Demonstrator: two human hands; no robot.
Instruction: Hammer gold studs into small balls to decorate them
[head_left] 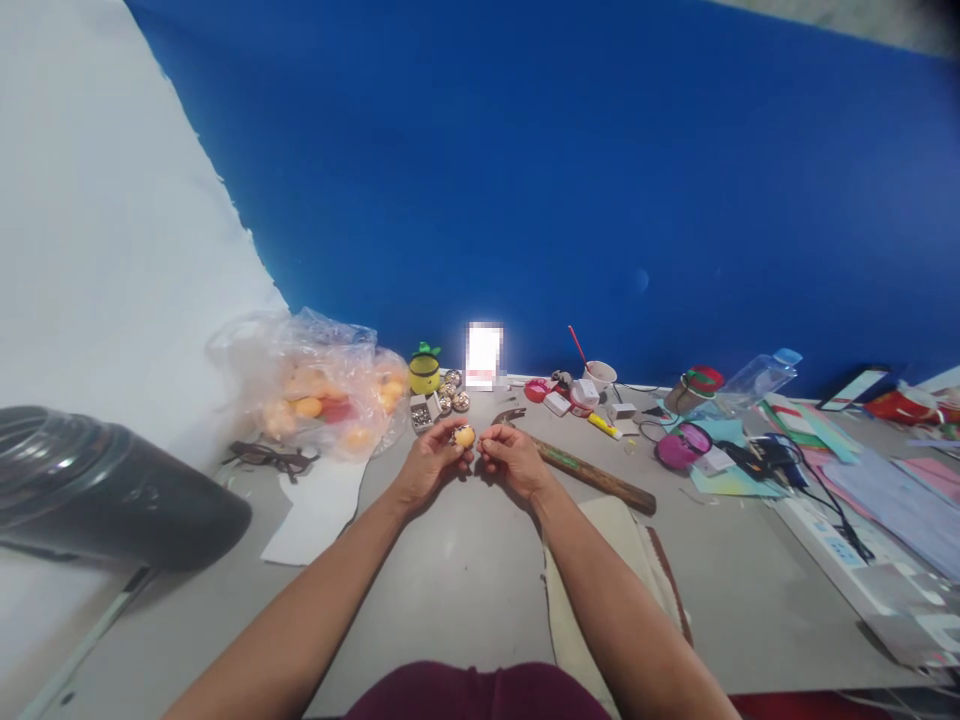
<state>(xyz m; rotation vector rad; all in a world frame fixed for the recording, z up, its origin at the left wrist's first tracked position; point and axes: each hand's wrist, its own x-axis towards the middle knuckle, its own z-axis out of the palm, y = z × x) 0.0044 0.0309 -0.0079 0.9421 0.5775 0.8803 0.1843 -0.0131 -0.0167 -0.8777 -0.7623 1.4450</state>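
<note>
My left hand (433, 462) is closed around a small round yellowish ball (464, 437) with dark specks along its edge. Close beside it, my right hand (516, 462) is pinched, fingertips near the ball; whatever it may hold is too small to make out. Just behind my left hand, several shiny studded balls (453, 394) sit in a cluster, alongside a small open box (422, 412) of little metal pieces. A claw hammer with a wooden handle (600, 480) lies to the right of my right hand.
Bagged orange fruit (307, 395) and sunglasses (274, 458) lie left, near a large dark flask (112, 490). A bright phone screen (484, 355) stands against the blue wall. Rightward are a white cup (600, 374), a plastic bottle (757, 385), papers, cables and a folded cloth (611, 530).
</note>
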